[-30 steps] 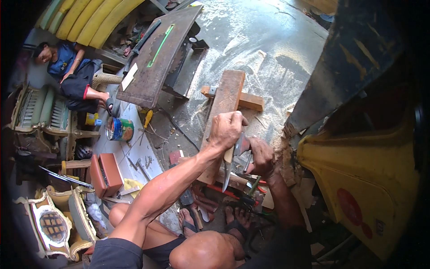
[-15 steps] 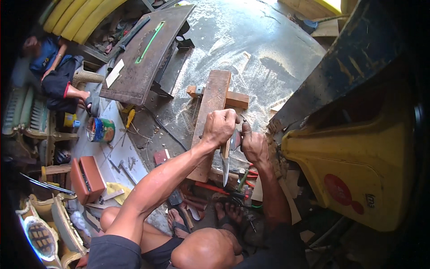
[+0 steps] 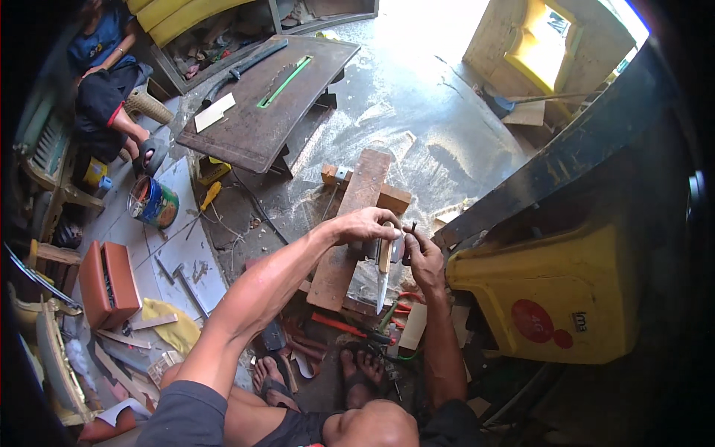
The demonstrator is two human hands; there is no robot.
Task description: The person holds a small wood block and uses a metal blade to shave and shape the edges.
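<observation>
My left hand (image 3: 369, 226) is closed round the upper end of a knife (image 3: 384, 261) with a pale wooden handle. Its bright blade points down toward my feet. Close beside it, my right hand (image 3: 424, 261) is pinched, and a small dark tip shows above its thumb. What it grips is mostly hidden by the fingers. A greyish-red rounded thing shows between the two hands, too covered to name. Under my left wrist lies a thick wooden plank (image 3: 367, 175), resting across a shorter wooden block (image 3: 395, 198).
A brown work table (image 3: 246, 127) with a green-edged slot stands ahead left; a seated person (image 3: 104, 89) is beyond. A yellow plastic chair (image 3: 477, 283) blocks the right. Left lie a paint can (image 3: 160, 205), a hammer (image 3: 190, 289) and a brown box (image 3: 112, 283). Red-handled pliers (image 3: 402, 307) lie near my feet.
The view has shifted, showing more of the floor ahead. My left hand has loosened from a tight fist to a finger grip on the knife. Both hands remain close together.
</observation>
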